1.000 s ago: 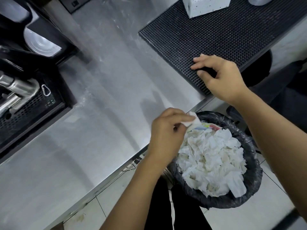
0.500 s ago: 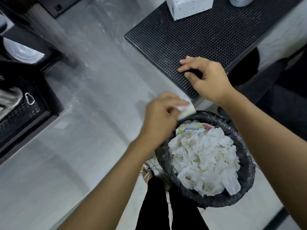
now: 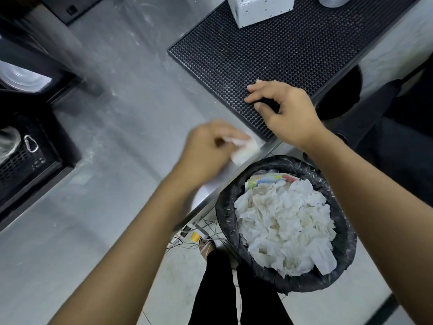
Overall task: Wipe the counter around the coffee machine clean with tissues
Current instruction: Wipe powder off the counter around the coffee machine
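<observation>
Two hands are in my view, well apart from each other. My left hand [image 3: 206, 148] is smeared with blur, but I can see its fingers curled round a white tissue [image 3: 246, 152], pressing it onto the grey stainless-steel table [image 3: 131, 109] close to the near edge. Part of the tissue is hidden under the fingers, so I cannot make out its full shape. My right hand [image 3: 288, 113] sits on the near corner of the black studded rubber mat [image 3: 257, 50], fingers bent with their tips on the studs. Whether the thumb pinches the mat I cannot tell, as the hand itself covers that spot.

At the left edge the black coffee machine [image 3: 28, 165] is cut off by the frame; only its grille and a small metal clip show. At the top a white speckled box [image 3: 260, 10] on the mat is likewise cropped. Below the table edge stands a round bin with a black liner [image 3: 346, 249], heaped with crumpled white tissues [image 3: 281, 226] that bury most of a colourful wrapper. Faint pale streaks mark the table near the machine.
</observation>
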`<state>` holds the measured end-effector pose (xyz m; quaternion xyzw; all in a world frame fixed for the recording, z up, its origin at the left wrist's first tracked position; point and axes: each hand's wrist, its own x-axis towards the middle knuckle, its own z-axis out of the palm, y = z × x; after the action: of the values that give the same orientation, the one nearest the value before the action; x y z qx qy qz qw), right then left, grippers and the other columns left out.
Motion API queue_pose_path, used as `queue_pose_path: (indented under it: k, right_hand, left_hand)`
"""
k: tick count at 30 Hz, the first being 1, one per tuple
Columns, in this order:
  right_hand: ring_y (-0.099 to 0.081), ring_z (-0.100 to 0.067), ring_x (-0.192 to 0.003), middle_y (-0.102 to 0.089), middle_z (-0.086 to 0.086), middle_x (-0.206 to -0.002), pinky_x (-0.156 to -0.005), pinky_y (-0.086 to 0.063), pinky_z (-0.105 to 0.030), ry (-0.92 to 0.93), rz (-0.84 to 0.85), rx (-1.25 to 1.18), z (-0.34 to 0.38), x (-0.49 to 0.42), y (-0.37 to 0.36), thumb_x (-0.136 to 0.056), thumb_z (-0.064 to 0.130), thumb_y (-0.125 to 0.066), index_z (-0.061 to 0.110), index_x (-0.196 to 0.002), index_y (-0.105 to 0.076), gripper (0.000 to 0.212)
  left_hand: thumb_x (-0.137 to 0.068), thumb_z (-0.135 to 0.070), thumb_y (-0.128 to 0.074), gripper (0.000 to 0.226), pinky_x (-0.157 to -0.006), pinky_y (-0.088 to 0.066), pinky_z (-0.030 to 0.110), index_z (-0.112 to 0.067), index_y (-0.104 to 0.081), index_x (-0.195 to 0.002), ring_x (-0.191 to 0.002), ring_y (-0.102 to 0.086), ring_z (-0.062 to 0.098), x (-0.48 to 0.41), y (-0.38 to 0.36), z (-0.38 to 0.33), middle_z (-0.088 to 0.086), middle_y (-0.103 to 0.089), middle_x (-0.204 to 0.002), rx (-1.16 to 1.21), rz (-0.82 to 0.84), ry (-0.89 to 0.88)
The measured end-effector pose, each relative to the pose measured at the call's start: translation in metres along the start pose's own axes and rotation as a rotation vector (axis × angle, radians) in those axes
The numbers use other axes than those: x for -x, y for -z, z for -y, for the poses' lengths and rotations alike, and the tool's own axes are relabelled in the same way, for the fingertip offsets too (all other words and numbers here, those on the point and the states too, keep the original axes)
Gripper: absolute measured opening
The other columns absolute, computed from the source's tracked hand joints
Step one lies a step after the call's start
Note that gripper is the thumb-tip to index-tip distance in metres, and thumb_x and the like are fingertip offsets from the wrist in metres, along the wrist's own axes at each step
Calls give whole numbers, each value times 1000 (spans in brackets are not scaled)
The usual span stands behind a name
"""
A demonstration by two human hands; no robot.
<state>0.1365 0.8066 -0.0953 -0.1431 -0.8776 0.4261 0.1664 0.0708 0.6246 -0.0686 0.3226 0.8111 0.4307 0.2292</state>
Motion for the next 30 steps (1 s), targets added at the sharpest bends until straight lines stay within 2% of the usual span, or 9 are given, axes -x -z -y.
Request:
queue_pose_path:
  k: [3, 5, 8, 11, 16, 20, 25, 28, 30]
  right_hand:
    - [-50, -10, -129, -63, 2, -127, -117, -30, -33, -5, -4, -8, 0, 1, 0, -92, 2, -58, 12, -109, -72, 24]
    - [-49, -10, -129, -63, 2, -127, -117, -30, -34, -1, 0, -1, 0, 0, 0, -92, 3, -58, 12, -109, -72, 24]
    - [-50, -11, -128, -63, 1, -127, -117, -30, -34, 6, -4, -4, 0, -1, -1, -91, 3, -58, 11, -109, -72, 24]
    - [-51, -12, -127, -64, 1, -125, -116, -30, -28, 16, -25, 1, 0, -1, -2, -91, 2, -58, 11, -108, -72, 24]
    - [-50, -9, -128, -64, 3, -126, -116, -27, -24, 10, -8, 11, -1, -2, -1, -91, 3, -58, 13, -108, -72, 24]
    - [-51, -5, -127, -64, 4, -123, -115, -31, -26, -67, 26, -87, 4, -3, 5, -92, 1, -57, 14, -107, -72, 25]
    - [-62, -10, -111, -70, 3, -111, -102, -48, -38, -159, -45, -306, 22, 22, 17, -94, 9, -60, 15, -106, -72, 18]
    - [-65, -10, -101, -71, 3, -102, -92, -52, -30, -231, -41, -476, 51, 54, 18, -93, 18, -65, 14, -106, -71, 15]
    - [-65, 1, -83, -71, 10, -95, -75, -52, -17, -289, 40, -533, 66, 69, 19, -90, 25, -68, 18, -106, -71, 18]
  left_hand:
    - [-81, -5, -65, 27, -72, -49, 25, -26, -76, -94, -78, -62, 12, -49, 29, 26, -1, -70, -92, -72, -428, 115]
    - [-82, -6, -61, 24, -77, -49, 16, -20, -76, -95, -82, -63, 10, -67, 31, 33, 1, -70, -99, -168, -527, 115]
    - [-83, 6, -53, 30, -74, -34, -1, -11, -75, -96, -83, -54, 10, -58, 13, 26, 7, -64, -99, -276, -520, 27]
    - [-81, 12, -51, 34, -77, -34, 6, -7, -74, -95, -86, -53, 14, -16, -20, 10, 5, -58, -94, -271, -444, -99]
    - [-80, 12, -58, 32, -78, -38, 13, -10, -76, -94, -87, -55, 12, 38, -57, -13, 0, -62, -91, -222, -69, -206]
    - [-85, -6, -68, 18, -63, -41, 13, -20, -77, -92, -62, -52, -2, 31, -42, -21, -14, -64, -75, 162, -181, 120]
    - [-86, -20, -68, 6, -68, -55, 41, -22, -74, -88, -70, -62, 29, 30, -29, -30, 4, -72, -78, 261, -167, 264]
    - [-85, -27, -70, 7, -64, -51, 32, -20, -73, -84, -63, -58, 14, 34, -27, -41, -5, -70, -73, 275, -195, 265]
    - [-84, -30, -70, 9, -72, -55, 38, -22, -72, -81, -73, -63, 18, 37, -25, -47, -7, -70, -77, 285, -220, 281]
